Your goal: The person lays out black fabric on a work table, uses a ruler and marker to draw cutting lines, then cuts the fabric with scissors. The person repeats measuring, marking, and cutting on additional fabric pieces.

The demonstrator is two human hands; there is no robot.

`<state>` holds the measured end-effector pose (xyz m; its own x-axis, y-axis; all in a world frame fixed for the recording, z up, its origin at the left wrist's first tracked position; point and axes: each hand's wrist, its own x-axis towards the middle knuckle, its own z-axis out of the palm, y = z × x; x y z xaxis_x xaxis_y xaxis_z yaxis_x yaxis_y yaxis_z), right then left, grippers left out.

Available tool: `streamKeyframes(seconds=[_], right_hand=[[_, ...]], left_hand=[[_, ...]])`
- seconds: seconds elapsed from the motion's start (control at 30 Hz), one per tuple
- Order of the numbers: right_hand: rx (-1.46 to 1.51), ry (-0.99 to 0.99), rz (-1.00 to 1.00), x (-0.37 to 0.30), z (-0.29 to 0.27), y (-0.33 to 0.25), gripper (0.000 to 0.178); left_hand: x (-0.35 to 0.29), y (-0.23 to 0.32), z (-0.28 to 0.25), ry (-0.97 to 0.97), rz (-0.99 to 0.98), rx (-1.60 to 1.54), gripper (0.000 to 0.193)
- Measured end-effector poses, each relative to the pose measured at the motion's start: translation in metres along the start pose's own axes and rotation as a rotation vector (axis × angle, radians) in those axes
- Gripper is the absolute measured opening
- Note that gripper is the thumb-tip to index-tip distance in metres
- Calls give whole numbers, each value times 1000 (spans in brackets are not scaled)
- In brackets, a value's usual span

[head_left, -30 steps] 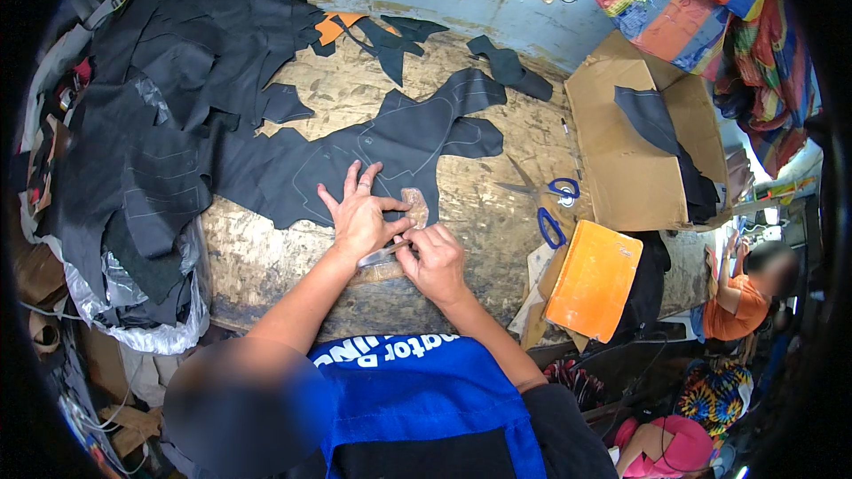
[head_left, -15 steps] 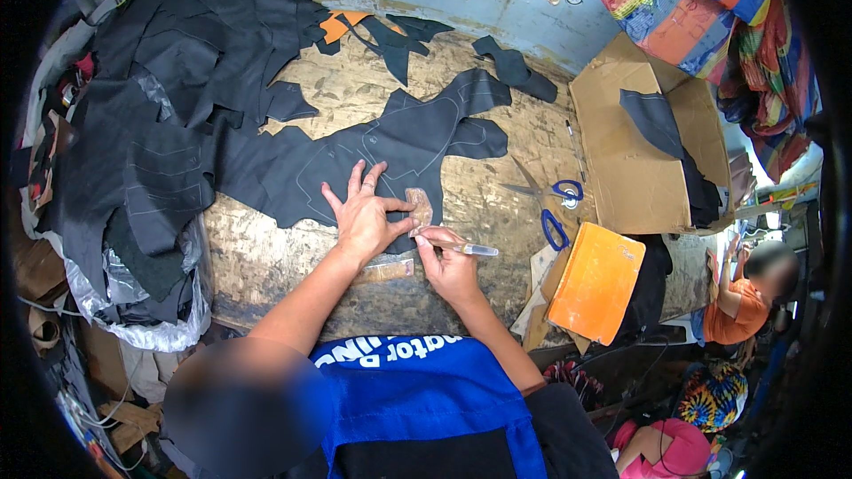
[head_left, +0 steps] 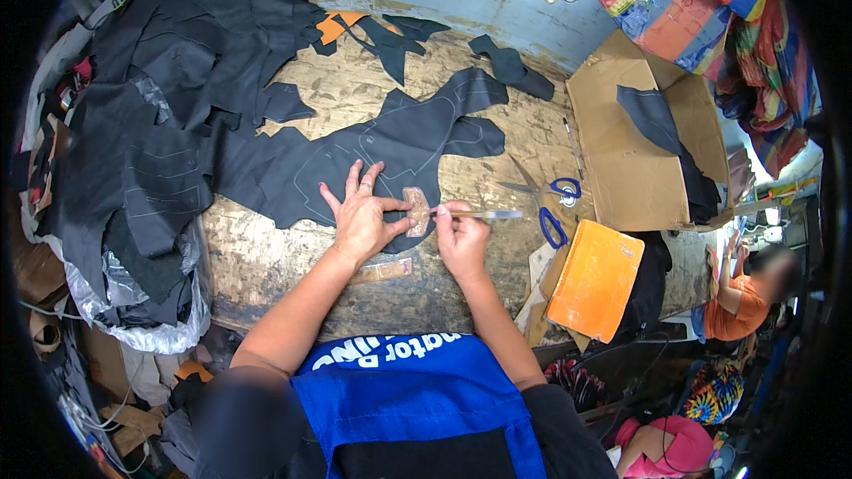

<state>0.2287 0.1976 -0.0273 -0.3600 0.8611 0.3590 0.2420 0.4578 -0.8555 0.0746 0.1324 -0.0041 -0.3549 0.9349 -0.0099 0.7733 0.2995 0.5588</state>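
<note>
A black leather sheet (head_left: 311, 173) with pale outlines drawn on it lies across the wooden table. On its near right corner rests a small, shiny brown pattern piece (head_left: 414, 199). My left hand (head_left: 361, 220) lies on the leather with its fingers spread, thumb and forefinger pressing the pattern piece down. In my right hand (head_left: 463, 247), a slim pen (head_left: 486, 214) is pinched, its point by the piece's right edge. Just below my left hand is a second brown strip (head_left: 383, 271). Blue-handled scissors (head_left: 551, 200) lie open to the right.
Black leather (head_left: 169, 115) is heaped at left over clear plastic. At right stand a cardboard box (head_left: 621, 164) with dark pieces inside and an orange book (head_left: 596, 282). Leather scraps (head_left: 510, 66) lie along the back. Other people, one in an orange shirt (head_left: 741, 309), are at far right.
The right hand has moved a little to the right and turned the pen more level. The pattern piece now lies more upright under the left fingers, which stay almost in place.
</note>
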Motion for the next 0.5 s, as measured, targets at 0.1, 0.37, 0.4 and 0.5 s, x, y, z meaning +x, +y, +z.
streamKeyframes(seconds=[0.1,0.37,0.4,0.5], right_hand=[[104,0,68,-2,2,9,14],[-6,-4,-37,-7,7,18,12],[9,0,-61,-6,7,18,12],[52,-26,-6,-5,6,15,11]], left_hand=[[-4,-9,-5,10,28,-13,32],[-31,-63,-43,114,-171,27,34],[-33,-70,-48,139,-190,5,32],[-38,-86,-53,190,-172,-65,33]])
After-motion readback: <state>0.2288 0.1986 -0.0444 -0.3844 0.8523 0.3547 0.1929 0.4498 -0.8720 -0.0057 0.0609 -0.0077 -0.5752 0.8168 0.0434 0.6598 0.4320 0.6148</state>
